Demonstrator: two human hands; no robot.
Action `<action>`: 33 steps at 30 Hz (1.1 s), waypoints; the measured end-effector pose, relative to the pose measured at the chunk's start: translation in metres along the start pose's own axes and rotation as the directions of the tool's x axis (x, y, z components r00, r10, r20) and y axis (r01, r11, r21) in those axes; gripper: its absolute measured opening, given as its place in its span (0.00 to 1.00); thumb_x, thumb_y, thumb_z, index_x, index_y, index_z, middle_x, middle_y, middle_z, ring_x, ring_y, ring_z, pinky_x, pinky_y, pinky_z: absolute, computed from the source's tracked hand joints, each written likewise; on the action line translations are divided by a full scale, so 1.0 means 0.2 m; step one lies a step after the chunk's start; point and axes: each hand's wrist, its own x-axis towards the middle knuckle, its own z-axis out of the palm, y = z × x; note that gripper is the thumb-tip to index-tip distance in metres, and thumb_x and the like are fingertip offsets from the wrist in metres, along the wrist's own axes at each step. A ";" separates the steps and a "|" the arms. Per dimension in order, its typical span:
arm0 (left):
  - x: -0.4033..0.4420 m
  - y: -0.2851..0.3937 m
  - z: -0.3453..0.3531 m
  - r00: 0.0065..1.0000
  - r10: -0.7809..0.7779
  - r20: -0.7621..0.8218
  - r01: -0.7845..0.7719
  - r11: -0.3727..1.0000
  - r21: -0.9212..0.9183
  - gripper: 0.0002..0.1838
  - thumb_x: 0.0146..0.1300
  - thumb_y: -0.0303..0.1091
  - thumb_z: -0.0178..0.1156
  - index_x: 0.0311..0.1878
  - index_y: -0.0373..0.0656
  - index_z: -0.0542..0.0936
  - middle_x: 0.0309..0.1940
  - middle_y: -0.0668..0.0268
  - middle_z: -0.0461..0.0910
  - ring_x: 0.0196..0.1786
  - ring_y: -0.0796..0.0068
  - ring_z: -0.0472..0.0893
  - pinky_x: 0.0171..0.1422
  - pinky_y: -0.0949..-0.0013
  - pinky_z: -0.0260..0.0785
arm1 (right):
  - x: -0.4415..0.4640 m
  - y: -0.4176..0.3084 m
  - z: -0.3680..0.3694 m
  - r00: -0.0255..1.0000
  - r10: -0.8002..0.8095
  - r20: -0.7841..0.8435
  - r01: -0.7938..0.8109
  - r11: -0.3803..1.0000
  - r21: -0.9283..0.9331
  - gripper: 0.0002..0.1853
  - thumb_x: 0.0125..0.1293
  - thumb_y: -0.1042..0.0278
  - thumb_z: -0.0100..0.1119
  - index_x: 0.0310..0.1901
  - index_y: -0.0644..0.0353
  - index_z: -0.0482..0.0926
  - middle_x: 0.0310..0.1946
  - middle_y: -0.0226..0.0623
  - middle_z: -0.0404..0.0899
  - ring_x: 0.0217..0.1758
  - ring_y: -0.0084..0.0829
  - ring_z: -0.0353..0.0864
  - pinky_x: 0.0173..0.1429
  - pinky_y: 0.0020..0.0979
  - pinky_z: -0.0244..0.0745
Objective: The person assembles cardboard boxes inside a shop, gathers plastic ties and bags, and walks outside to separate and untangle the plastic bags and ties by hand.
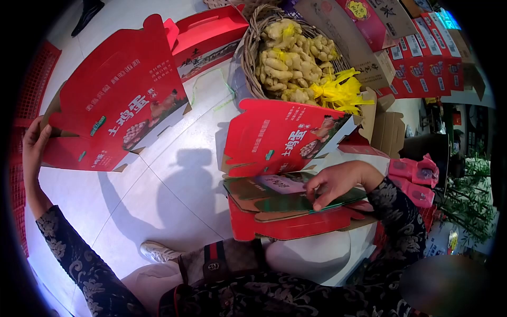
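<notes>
Two bare hands are mine, one on each side of the frame. At the far left, red plastic crates [37, 87] are cut off by the dark round border. Beside them my left hand [35, 138] has its fingers closed on the left edge of one large red carton [119, 100], which fills the upper left with two printed panels showing; some fingertips are hard to make out. Above it, one dark shoe [87, 17] is cut off by the top edge. Below, one pale shoe [158, 251] pokes out beside my patterned bag [227, 263].

Toward the upper middle lies one red handled box [208, 39], partly covered by the large carton. Next comes one wicker basket [252, 66] of ginger [282, 63], too heaped to count, with one bunch of yellow strips [340, 92] over its lower right. One smaller red carton [280, 134] hides the basket's lower edge.

Just below, at centre right, is a pile of flattened cartons [282, 205], green and brown above red; overlap keeps me from counting them. My right hand [330, 186] is over it, thumb and forefinger bent with a narrow gap; whether they touch the top sheet I cannot tell.

Farther right are pink packs [414, 177], a leafy plant [470, 195] and, lower right, a blurred patch [443, 285].
</notes>
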 end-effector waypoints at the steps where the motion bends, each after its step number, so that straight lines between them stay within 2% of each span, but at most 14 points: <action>1: 0.00 -0.02 0.00 1.000 0.010 0.003 -0.010 1.000 0.003 0.18 0.63 0.40 0.57 0.52 0.40 0.74 0.41 0.68 0.79 0.44 0.80 0.77 0.50 0.76 0.69 | 0.01 -0.02 0.04 0.998 0.057 0.015 -0.058 0.998 0.022 0.21 0.54 0.49 0.65 0.40 0.58 0.76 0.42 0.34 0.77 0.53 0.32 0.72 0.58 0.31 0.64; 4: 0.02 -0.04 0.00 0.999 0.032 0.030 -0.031 0.999 -0.033 0.18 0.63 0.40 0.57 0.53 0.41 0.74 0.41 0.67 0.78 0.44 0.79 0.77 0.50 0.75 0.70 | 0.04 0.03 0.06 0.999 -0.033 -0.038 0.032 0.999 -0.043 0.25 0.51 0.46 0.66 0.42 0.58 0.76 0.34 0.32 0.77 0.43 0.27 0.74 0.47 0.27 0.67; 7: 0.02 -0.06 -0.01 1.000 0.004 0.012 -0.005 1.000 0.017 0.17 0.64 0.40 0.56 0.52 0.41 0.74 0.42 0.67 0.78 0.45 0.79 0.77 0.50 0.75 0.69 | 0.04 0.02 0.06 0.997 -0.026 -0.076 0.022 0.998 -0.057 0.24 0.50 0.49 0.68 0.41 0.58 0.76 0.35 0.31 0.77 0.42 0.27 0.74 0.48 0.27 0.67; 10: 0.01 -0.03 -0.02 0.999 -0.032 0.017 0.031 0.998 0.054 0.17 0.65 0.38 0.55 0.53 0.40 0.74 0.42 0.66 0.78 0.45 0.79 0.77 0.51 0.76 0.69 | 0.04 0.04 0.05 0.994 -0.059 -0.097 0.060 0.998 0.004 0.23 0.49 0.52 0.69 0.42 0.59 0.76 0.37 0.33 0.78 0.44 0.28 0.75 0.49 0.28 0.68; 13: 0.02 -0.01 -0.01 0.999 -0.008 0.037 0.007 1.000 0.011 0.17 0.65 0.38 0.55 0.52 0.40 0.74 0.43 0.66 0.77 0.45 0.79 0.76 0.51 0.77 0.68 | 0.04 0.08 0.04 0.995 -0.047 -0.092 0.054 0.996 0.076 0.22 0.49 0.57 0.68 0.43 0.59 0.76 0.38 0.33 0.78 0.45 0.29 0.75 0.50 0.29 0.69; 16: 0.01 0.03 0.00 0.999 -0.041 0.025 0.041 0.999 0.006 0.17 0.64 0.38 0.56 0.52 0.39 0.73 0.43 0.66 0.77 0.45 0.79 0.76 0.51 0.76 0.68 | 0.06 0.10 0.05 0.961 -0.086 -0.263 0.056 0.991 -0.121 0.22 0.48 0.60 0.66 0.45 0.61 0.76 0.39 0.35 0.78 0.46 0.30 0.75 0.51 0.29 0.69; 19: 0.00 0.07 0.01 0.999 -0.024 -0.037 0.028 0.994 0.105 0.17 0.64 0.39 0.56 0.52 0.39 0.74 0.41 0.66 0.78 0.43 0.80 0.77 0.50 0.77 0.68 | 0.04 0.04 0.08 0.972 0.056 -0.230 -0.080 0.992 -0.095 0.24 0.48 0.62 0.64 0.49 0.61 0.75 0.42 0.37 0.77 0.47 0.32 0.75 0.53 0.29 0.68; 22: 0.00 0.11 0.02 0.998 -0.061 0.007 0.061 0.997 -0.042 0.16 0.64 0.36 0.56 0.51 0.39 0.74 0.37 0.67 0.79 0.40 0.80 0.78 0.47 0.78 0.68 | 0.00 0.03 0.06 0.976 -0.127 -0.176 0.134 0.990 0.030 0.27 0.48 0.62 0.65 0.51 0.61 0.73 0.46 0.38 0.76 0.49 0.30 0.73 0.54 0.29 0.67; 24: -0.01 0.15 0.03 0.998 -0.068 0.007 0.068 0.991 -0.111 0.14 0.63 0.34 0.56 0.50 0.38 0.74 0.35 0.68 0.79 0.38 0.81 0.78 0.45 0.79 0.68 | 0.00 0.02 0.06 0.983 -0.139 -0.124 0.148 0.986 0.070 0.27 0.48 0.63 0.66 0.52 0.61 0.73 0.47 0.37 0.75 0.49 0.29 0.73 0.55 0.28 0.67; 25: -0.01 0.16 0.04 0.999 -0.017 -0.042 0.013 0.996 -0.094 0.13 0.63 0.33 0.57 0.48 0.37 0.75 0.34 0.69 0.79 0.37 0.82 0.77 0.44 0.79 0.68 | 0.01 0.01 0.06 0.984 -0.152 -0.093 0.160 0.984 0.083 0.28 0.48 0.64 0.66 0.53 0.61 0.73 0.48 0.36 0.75 0.50 0.28 0.72 0.56 0.28 0.66; 27: -0.03 0.32 0.07 1.000 -0.023 0.019 0.026 0.986 -0.162 0.11 0.62 0.33 0.58 0.45 0.37 0.76 0.33 0.70 0.79 0.37 0.84 0.76 0.45 0.79 0.67 | 0.00 -0.02 0.04 0.994 -0.096 -0.047 0.099 0.992 0.074 0.27 0.49 0.66 0.68 0.53 0.61 0.74 0.48 0.35 0.75 0.50 0.26 0.72 0.58 0.26 0.66; 29: -0.02 0.32 0.06 1.000 -0.011 0.026 0.015 0.988 -0.156 0.12 0.62 0.35 0.58 0.44 0.37 0.76 0.31 0.71 0.79 0.36 0.84 0.76 0.42 0.79 0.67 | 0.00 -0.04 0.04 0.997 -0.062 -0.047 0.066 0.994 0.086 0.26 0.49 0.66 0.68 0.53 0.58 0.75 0.47 0.34 0.76 0.50 0.26 0.73 0.57 0.26 0.66; 31: -0.03 0.35 0.07 0.999 -0.024 0.036 0.030 0.985 -0.169 0.12 0.61 0.36 0.59 0.43 0.37 0.77 0.31 0.71 0.78 0.35 0.85 0.75 0.41 0.79 0.67 | -0.02 -0.06 0.04 0.997 -0.019 -0.069 0.024 0.998 0.063 0.26 0.49 0.66 0.68 0.53 0.56 0.76 0.47 0.33 0.77 0.50 0.26 0.74 0.57 0.26 0.67; 33: -0.03 0.35 0.06 1.000 -0.021 0.022 0.024 0.992 -0.123 0.12 0.61 0.36 0.59 0.43 0.37 0.77 0.31 0.71 0.78 0.34 0.85 0.75 0.41 0.79 0.67 | -0.03 -0.06 0.04 0.992 -0.029 -0.126 0.036 0.998 0.052 0.26 0.47 0.67 0.66 0.52 0.55 0.77 0.42 0.35 0.79 0.47 0.27 0.76 0.54 0.26 0.70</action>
